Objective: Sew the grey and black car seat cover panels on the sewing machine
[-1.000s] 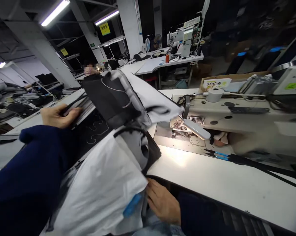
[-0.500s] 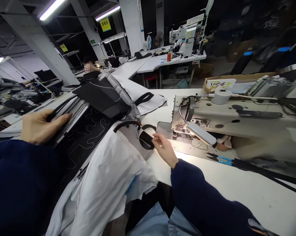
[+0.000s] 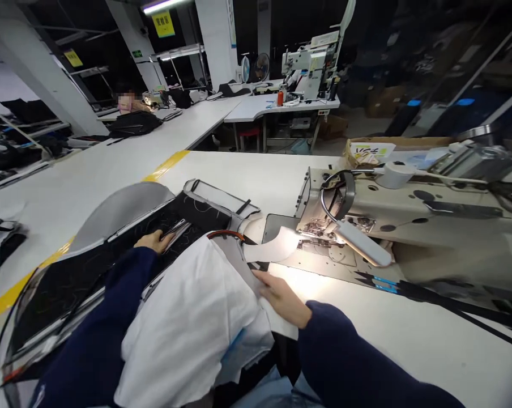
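Quilted panel [image 3: 111,255] lies flat on bench [image 3: 247,175], left of sewing machine [image 3: 409,209]; left hand [image 3: 156,241] rests on panel; white fabric [image 3: 192,323] heaped at near edge betw. both arms; right hand [image 3: 281,297] on its right edge, just before machine's needle plate [image 3: 319,249]; cardboard box [image 3: 392,148] behind machine.

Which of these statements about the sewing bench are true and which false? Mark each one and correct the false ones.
1. The left hand rests on the black quilted panel. True.
2. The right hand holds scissors. False: it presses the edge of the white fabric, with no tool in it.
3. The sewing machine stands to the right of the hands, its lamp lighting the table. True.
4. A yellow stripe runs along the table. True.
5. The white fabric lies under the needle. False: it is bunched near the person, short of the machine.
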Demonstrator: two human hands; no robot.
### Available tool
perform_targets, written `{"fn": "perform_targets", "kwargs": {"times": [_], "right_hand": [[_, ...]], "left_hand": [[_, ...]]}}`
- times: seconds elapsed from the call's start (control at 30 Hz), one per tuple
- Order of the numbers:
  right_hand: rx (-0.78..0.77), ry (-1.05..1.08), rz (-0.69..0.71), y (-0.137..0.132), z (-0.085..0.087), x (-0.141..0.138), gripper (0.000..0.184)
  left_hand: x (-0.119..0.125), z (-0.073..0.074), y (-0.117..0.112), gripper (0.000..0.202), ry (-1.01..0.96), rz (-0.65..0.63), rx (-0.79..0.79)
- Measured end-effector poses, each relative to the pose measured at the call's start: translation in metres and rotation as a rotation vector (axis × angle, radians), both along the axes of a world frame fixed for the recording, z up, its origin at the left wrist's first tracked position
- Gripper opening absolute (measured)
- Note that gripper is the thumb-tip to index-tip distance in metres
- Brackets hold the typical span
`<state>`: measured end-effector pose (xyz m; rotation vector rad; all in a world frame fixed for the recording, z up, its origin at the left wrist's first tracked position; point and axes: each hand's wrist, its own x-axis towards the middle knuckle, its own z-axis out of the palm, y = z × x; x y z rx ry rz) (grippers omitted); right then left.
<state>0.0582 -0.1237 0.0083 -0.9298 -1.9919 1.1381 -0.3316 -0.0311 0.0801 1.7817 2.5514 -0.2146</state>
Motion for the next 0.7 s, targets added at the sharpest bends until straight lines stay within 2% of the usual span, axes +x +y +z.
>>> {"fn": "perform_targets", "kwargs": {"times": [0.03,0.1,0.13,0.2,0.23,0.3,0.37,0.4,0.43,0.47,0.53,0.63,0.7], "right_hand": [[0.131,-0.060,0.010,-0.002,-0.005,0.001,0.039],[0.396,-0.217,0.036,-0.004,-0.011,-0.002,0.049],[0.493,-0.295,0.036,-0.003,-0.014,-0.005,0.049],[0.635,-0.422,0.005,0.000,-0.018,-0.014,0.047],[0.685,-0.461,-0.010,0.002,-0.020,-0.019,0.047],[0.767,-0.501,-0.021,0.006,-0.023,-0.027,0.048],[0.827,-0.501,-0.033,0.011,-0.026,-0.032,0.044],[0.849,-0.494,-0.045,0.015,-0.026,-0.034,0.040],[0.868,-0.488,-0.061,0.019,-0.026,-0.034,0.035],[0.880,-0.480,-0.074,0.024,-0.026,-0.031,0.032],[0.894,-0.471,-0.082,0.036,-0.024,-0.021,0.029],[0.926,-0.485,-0.074,0.050,-0.024,0.010,0.033],[0.927,-0.497,-0.081,0.050,-0.025,0.032,0.035]], "left_hand": [[-0.002,-0.007,0.012,0.066,0.004,0.023,-0.066],[-0.002,-0.004,0.034,0.063,0.042,0.058,-0.179],[0.004,0.005,0.042,0.059,0.069,0.044,-0.202],[0.034,0.028,0.050,0.052,0.138,-0.052,-0.127],[0.058,0.038,0.049,0.050,0.158,-0.160,-0.040],[0.121,0.046,0.039,0.045,0.111,-0.564,0.153],[0.186,0.037,0.025,0.047,0.008,-0.992,0.086],[0.212,0.027,0.019,0.048,-0.021,-1.087,0.009],[0.232,0.017,0.016,0.048,-0.033,-1.127,-0.089],[0.245,0.007,0.015,0.046,-0.046,-1.115,-0.161],[0.251,-0.004,0.017,0.047,-0.079,-1.051,-0.173],[0.232,-0.004,0.017,0.052,-0.055,-1.003,0.031],[0.223,-0.004,0.008,0.052,0.006,-0.989,0.133]]}}
